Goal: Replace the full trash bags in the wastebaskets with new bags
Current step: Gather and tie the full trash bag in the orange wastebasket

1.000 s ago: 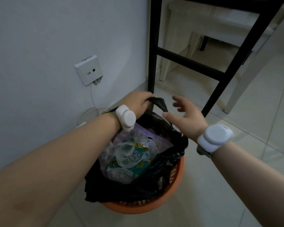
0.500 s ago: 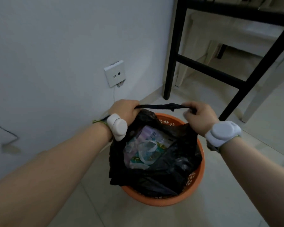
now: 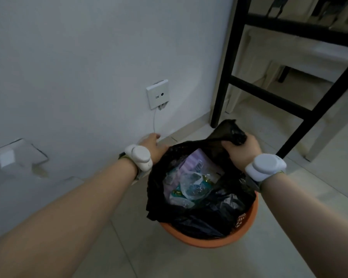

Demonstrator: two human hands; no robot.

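- The orange wastebasket (image 3: pixel 247 229) stands on the floor (image 3: pixel 289 237), close to the edge where the floor meets the wall. Its near rim is bare, and black plastic hangs over the near-left part.
- The full trash bag (image 3: pixel 209 215) is not yet lifted and sits inside the basket. Its mouth is open, so the clear and purple wrappers (image 3: pixel 191 185) show on top.
- The right hand (image 3: pixel 243 149) is at the far-right side of the bag. Its fingers are clenched around a bunched piece of the bag's top edge.
- The left hand (image 3: pixel 152 146) is at the far-left side, touching the bag's rim. Its fingers look rather straight, and I cannot tell if they pinch the plastic.
- I judge the step to be closing the bag and pulling it out. It is best that the left hand takes its own side firmly and both sides come together over the middle.
- Then lift straight up and slowly. The wrappers lie high and could fall out, and the light basket may rise with the bag.
- Beyond the hands is a black table leg (image 3: pixel 219 97), so there is little room on that side.
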